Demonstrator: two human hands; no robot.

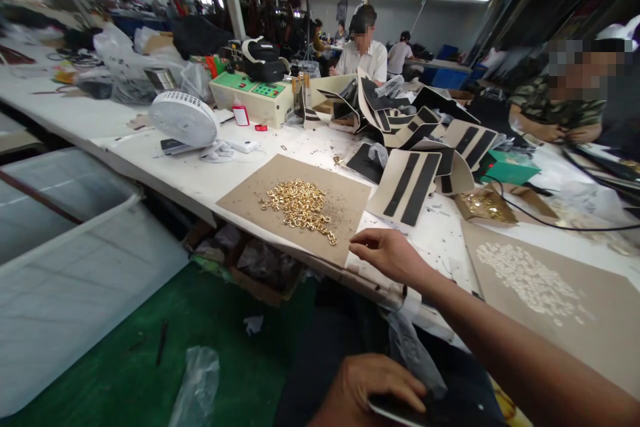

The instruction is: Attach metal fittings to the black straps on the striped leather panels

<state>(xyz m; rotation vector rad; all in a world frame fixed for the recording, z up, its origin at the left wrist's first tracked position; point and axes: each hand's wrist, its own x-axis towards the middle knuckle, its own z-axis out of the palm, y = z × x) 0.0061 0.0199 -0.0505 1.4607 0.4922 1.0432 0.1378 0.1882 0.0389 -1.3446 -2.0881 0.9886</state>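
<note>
My right hand (387,253) reaches in from the right, over the near right corner of a brown cardboard sheet (245,200). Its fingers are loosely bent, thumb and forefinger slightly apart, with nothing visible between them. To its left, a heap of gold-coloured metal links (300,202) lies on the sheet among small dark bits. Low in the view, over my lap, my left hand (367,383) is closed on a dark flat piece with a pale edge (395,410), mostly cut off by the frame. Beyond the right hand lie cream panels with black stripes (406,187).
White pieces (530,280) cover another cardboard sheet at right, near a box of gold parts (485,207). A white fan (184,120) and a cream machine (255,97) stand farther back. A large pale bin (90,260) is at left. Other people sit across the table (363,47).
</note>
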